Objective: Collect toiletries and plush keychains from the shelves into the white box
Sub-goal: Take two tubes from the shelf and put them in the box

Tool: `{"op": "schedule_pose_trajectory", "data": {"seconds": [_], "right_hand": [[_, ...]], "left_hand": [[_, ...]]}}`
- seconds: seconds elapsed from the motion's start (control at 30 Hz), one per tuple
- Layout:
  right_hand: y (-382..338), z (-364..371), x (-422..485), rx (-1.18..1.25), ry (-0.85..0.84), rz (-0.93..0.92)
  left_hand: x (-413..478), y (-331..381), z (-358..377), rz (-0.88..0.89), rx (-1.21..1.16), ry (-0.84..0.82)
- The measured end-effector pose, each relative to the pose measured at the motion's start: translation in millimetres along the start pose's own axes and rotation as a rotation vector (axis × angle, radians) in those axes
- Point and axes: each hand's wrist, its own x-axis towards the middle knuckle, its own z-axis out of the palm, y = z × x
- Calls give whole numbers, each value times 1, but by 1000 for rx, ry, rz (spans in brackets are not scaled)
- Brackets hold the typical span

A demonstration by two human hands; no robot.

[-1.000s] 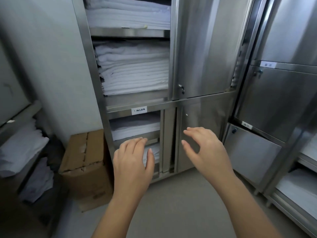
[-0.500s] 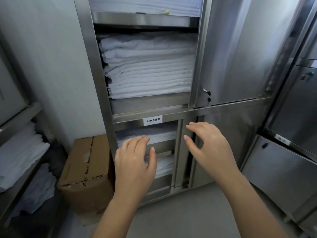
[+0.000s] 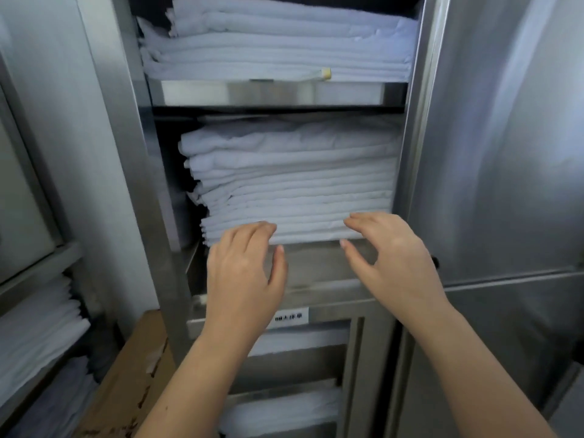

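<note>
— Where do our hands stand?

— Our left hand (image 3: 243, 273) and our right hand (image 3: 395, 257) are both raised, backs toward us, in front of the middle shelf of the steel cabinet (image 3: 132, 121). The fingers of both are loosely spread and a little bent, with the thumbs pointing inward. We hold nothing.

— Do we touch the linen?

— Our fingertips lie over the lowest folds of the stack of folded white sheets (image 3: 294, 178), just above the shelf lip (image 3: 316, 263). We cannot tell whether they press the cloth or hang just in front of it.

— What else do we see?

— A second stack of sheets (image 3: 278, 36) lies on the shelf above. Beside our left wrist a white label (image 3: 291, 317) is partly covered, and more linen (image 3: 300, 341) lies in the compartments below it. A closed steel door (image 3: 505, 137) stands to the right. A cardboard box (image 3: 126, 374) sits low on the left, beside a rack with more white cloth (image 3: 34, 336).

— And the toiletries, the plush keychains, the white box?

— From this view we cannot tell where they are.
</note>
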Motion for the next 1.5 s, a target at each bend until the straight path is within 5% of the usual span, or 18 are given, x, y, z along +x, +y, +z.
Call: {"op": "schedule_pose_trajectory", "data": {"seconds": [0.63,1.1,1.5], "right_hand": [[51,31,195,-32,181,-96],[72,67,281,-25,179,-128],[73,76,291,230,231,-143]], "left_hand": [[203,-40,49,247,4,318],[280,-80,79,260,49,258],[287,-87,84,275,-25,293]]}}
